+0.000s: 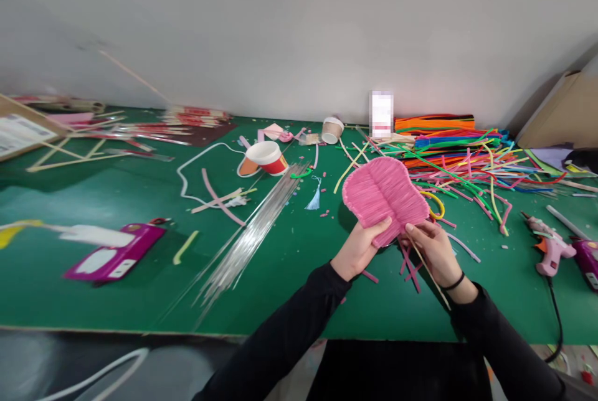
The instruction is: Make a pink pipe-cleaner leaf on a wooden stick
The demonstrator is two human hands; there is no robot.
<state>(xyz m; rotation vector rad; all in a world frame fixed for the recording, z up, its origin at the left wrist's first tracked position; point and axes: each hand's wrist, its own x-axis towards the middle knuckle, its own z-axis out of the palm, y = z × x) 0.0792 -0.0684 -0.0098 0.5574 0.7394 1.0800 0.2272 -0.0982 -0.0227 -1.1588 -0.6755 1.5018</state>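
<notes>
Held up over the table is a pink, scallop-edged fuzzy panel (380,192), apparently built from pipe cleaners laid side by side with a crease down its middle. My left hand (357,248) grips its lower left edge, thumb on the front face and the fingers hidden behind. At its lower right edge, my right hand (434,250) is closed on a thin pale stick (427,269) that slants down toward me. I cannot tell whether the stick touches the panel. Pink pipe cleaner pieces (411,271) lie on the table beneath both hands.
Bundles of coloured pipe cleaners (434,146) lie at the back right. A pink glue gun (551,245) with a cord rests on the right. Bare metal wires (255,233), a paper cup (266,155) and a purple device (116,253) are on the left.
</notes>
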